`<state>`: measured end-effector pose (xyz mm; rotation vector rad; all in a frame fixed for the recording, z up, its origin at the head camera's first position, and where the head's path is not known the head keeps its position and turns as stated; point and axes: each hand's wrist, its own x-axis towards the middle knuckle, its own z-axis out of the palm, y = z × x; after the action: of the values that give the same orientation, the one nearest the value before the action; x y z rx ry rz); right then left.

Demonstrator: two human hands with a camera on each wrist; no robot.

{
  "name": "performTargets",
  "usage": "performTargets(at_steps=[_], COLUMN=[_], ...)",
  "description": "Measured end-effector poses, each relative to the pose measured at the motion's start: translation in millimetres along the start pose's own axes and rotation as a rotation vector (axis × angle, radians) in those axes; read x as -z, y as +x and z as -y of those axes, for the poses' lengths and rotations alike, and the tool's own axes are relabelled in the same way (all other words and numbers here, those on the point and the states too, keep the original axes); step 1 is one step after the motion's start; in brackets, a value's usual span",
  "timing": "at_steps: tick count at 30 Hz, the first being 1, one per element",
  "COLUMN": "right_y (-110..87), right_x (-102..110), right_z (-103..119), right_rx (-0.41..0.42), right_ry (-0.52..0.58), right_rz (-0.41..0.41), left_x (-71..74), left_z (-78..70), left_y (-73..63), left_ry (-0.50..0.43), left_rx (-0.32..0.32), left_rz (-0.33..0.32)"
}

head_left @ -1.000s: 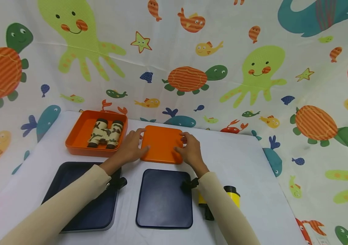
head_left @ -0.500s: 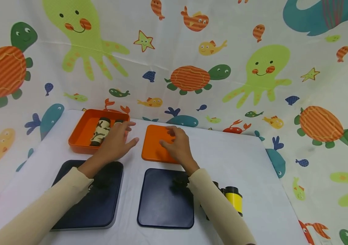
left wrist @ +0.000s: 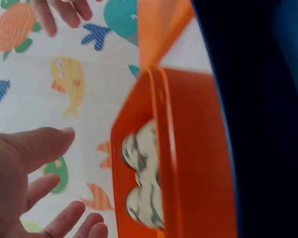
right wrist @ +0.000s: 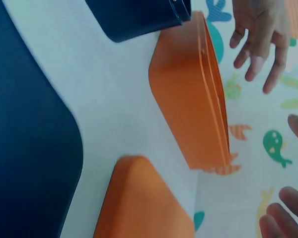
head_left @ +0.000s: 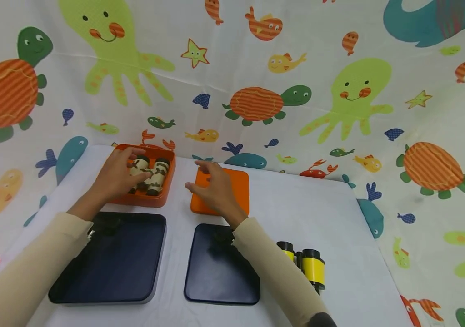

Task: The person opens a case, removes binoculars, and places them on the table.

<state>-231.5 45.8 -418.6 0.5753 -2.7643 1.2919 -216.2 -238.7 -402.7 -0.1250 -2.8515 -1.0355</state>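
Note:
Camouflage-patterned binoculars [head_left: 158,175] lie in the open orange box [head_left: 167,193] at the back left of the table. Over the box's left part hovers my left hand [head_left: 117,175], fingers spread and thumb towards the binoculars; it covers some of the box. In the left wrist view the left hand [left wrist: 15,178] is apart from the box wall [left wrist: 198,148]. My right hand [head_left: 217,190] hangs above the left part of a flat orange lid [head_left: 238,190], fingers loosely bent, holding nothing. The right wrist view shows its fingers [right wrist: 283,218] at the lower right edge.
A dark blue tray-like box [head_left: 109,268] stands at front left, below the left forearm. Beside it lies a smaller dark blue lid [head_left: 220,277]. Yellow and black binoculars [head_left: 313,270] sit on the right, partly behind the right sleeve. A printed sea-animal curtain [head_left: 252,59] hangs behind.
Both hands have let go of the orange lid's sides. The left hand has moved left, over the orange box; the right has shifted left above the lid.

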Motion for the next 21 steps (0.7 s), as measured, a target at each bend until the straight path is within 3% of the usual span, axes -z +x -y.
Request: performTargets(at_steps=[9,14,21], right_y=[18.3,30.1,43.8], right_x=[-27.9,-47.6,-72.5], right_z=[19.7,31.9,40.1], right_rx=[0.045,0.048,0.070], right_ry=[0.002,-0.048,-0.181], right_rz=[0.044,0.098,0.176], left_x=[2.0,-1.2,-5.7], left_z=[25.0,36.8,49.0], left_y=[9.2,16.9,20.6], left_ry=[0.087,0.105,0.110], left_rx=[0.091,0.095,0.046], left_rz=[0.091,0.140,0.171])
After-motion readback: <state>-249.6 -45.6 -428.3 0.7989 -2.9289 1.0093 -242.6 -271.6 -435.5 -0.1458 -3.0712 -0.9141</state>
